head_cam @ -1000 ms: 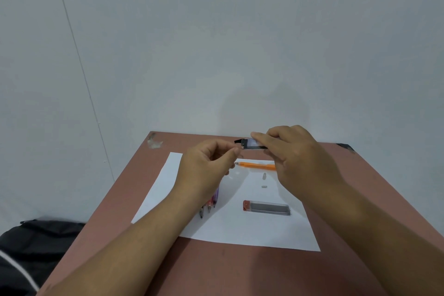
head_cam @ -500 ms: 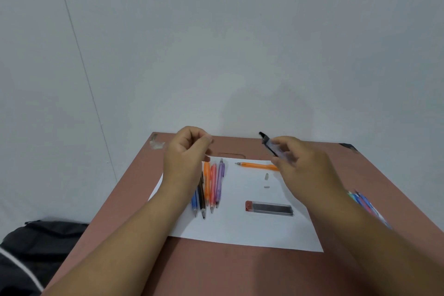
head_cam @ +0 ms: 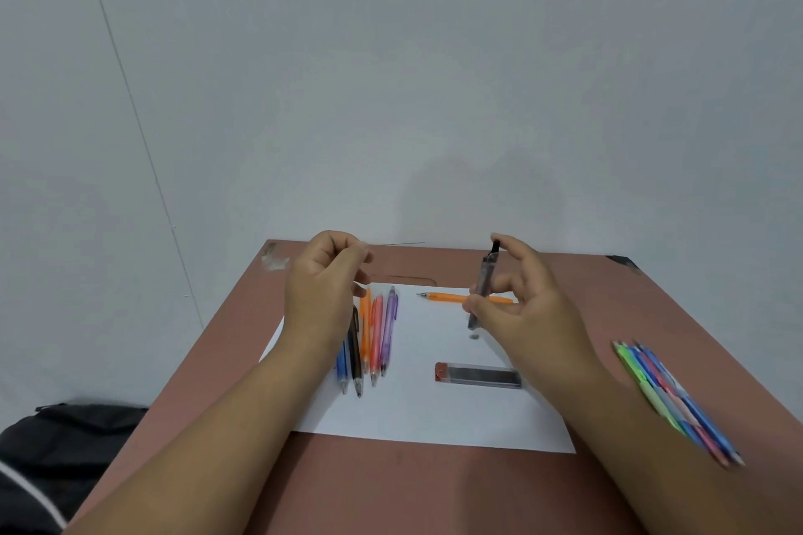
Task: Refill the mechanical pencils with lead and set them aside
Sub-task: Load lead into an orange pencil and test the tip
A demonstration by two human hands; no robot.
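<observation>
A reddish-brown desk (head_cam: 391, 491) stands against a pale grey wall (head_cam: 434, 78); a black bag (head_cam: 65, 443) lies on the floor beside it.

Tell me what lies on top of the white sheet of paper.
On the paper: a row of pencils under the left hand, an orange pencil, a lead case, and a small white bit. The right hand hides the orange pencil's far end.

Right forearm (head_cam: 678, 460) hides part of the blurred pencils (head_cam: 665, 387).
</observation>
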